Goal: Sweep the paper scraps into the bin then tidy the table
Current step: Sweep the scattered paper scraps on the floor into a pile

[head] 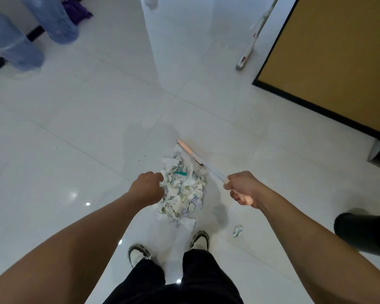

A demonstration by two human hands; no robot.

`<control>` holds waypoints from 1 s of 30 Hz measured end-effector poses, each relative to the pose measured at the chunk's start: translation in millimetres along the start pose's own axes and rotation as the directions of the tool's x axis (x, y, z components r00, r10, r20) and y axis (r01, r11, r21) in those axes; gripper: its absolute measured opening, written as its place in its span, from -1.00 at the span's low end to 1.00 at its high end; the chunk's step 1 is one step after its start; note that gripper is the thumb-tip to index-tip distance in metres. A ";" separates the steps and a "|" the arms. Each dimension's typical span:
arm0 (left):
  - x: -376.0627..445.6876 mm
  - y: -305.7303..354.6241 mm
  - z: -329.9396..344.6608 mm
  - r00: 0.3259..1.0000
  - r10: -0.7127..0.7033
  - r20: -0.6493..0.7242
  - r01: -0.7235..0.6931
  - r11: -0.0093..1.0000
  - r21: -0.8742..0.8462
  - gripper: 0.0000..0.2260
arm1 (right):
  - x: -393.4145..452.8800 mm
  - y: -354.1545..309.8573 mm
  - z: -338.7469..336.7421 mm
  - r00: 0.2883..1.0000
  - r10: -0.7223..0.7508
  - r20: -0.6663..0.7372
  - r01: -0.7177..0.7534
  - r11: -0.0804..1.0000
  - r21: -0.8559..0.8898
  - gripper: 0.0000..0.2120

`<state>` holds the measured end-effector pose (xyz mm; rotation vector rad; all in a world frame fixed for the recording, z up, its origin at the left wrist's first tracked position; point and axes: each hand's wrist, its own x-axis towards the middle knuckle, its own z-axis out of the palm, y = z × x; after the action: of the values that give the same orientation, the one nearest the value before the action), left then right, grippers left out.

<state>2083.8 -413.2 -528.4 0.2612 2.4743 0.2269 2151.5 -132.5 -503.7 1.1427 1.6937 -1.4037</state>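
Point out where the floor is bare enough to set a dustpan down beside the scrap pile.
Bare tile lies left of the scrap pile, toward the blue bottles, and ahead toward the white pillar. Crowded: the broom on the pile's right, shoes below, a stray scrap.

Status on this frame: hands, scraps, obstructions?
Right hand grips pink-handled broom; left hand fisted, contents unclear. Paper scraps pile on floor. One stray scrap apart.
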 end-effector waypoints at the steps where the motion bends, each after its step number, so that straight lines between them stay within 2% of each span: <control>1: -1.7 -3.2 -2.4 1.000 0.002 -0.002 -0.002 1.000 -0.002 -0.63 | -3.1 -6.5 10.0 1.000 -0.025 0.001 0.025 0.999 -0.035 -0.91; 3: -7.1 -16.9 -6.4 1.000 -0.017 -0.008 0.017 1.000 -0.016 -0.62 | -7.4 -20.5 33.3 0.998 -0.069 0.011 0.070 0.995 -0.069 -0.87; 7: -20.0 -65.1 -14.8 0.996 -0.087 -0.019 0.086 0.995 -0.049 -0.62 | -13.9 -51.2 87.1 0.995 -0.093 0.033 0.094 0.995 -0.019 -0.89; 11: -23.7 -127.8 -25.0 0.987 -0.160 -0.022 0.158 0.984 -0.081 -0.61 | -19.8 -72.1 149.4 0.987 -0.070 0.143 0.051 0.990 0.135 -0.92; 14: -16.1 -174.5 -36.1 0.986 -0.167 -0.025 0.164 0.981 -0.101 -0.60 | -15.3 -83.6 199.7 0.958 -0.016 0.285 -0.086 0.936 0.342 -0.94; 18: -2.8 -239.5 -49.2 0.992 -0.125 -0.010 0.124 0.987 -0.106 -0.61 | -2.2 -94.2 273.6 0.896 0.078 0.436 -0.340 0.752 0.565 -0.90; 20: 2.6 -273.9 -55.6 0.995 -0.103 0.013 0.104 0.990 -0.091 -0.62 | 0.9 -96.0 310.6 0.896 0.108 0.431 -0.378 0.694 0.613 -0.85; 22: 7.9 -307.7 -66.1 0.994 -0.098 0.044 0.101 0.992 -0.078 -0.61 | -0.2 -99.0 346.1 0.927 0.136 0.351 -0.344 0.685 0.643 -0.82; 26: 13.9 -360.3 -88.2 0.992 -0.122 0.035 0.124 0.989 -0.075 -0.60 | -24.1 -116.3 407.3 0.970 0.154 0.190 -0.242 0.714 0.657 -0.89; 30: 7.0 -385.7 -98.1 0.987 -0.162 -0.008 0.159 0.973 -0.166 -0.60 | -47.5 -138.8 438.9 0.975 0.134 0.178 -0.217 0.748 0.627 -0.89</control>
<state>1967.5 -793.7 -542.1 -0.0120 2.4655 0.3650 2024.0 -577.4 -499.3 1.4912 0.9802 -1.9569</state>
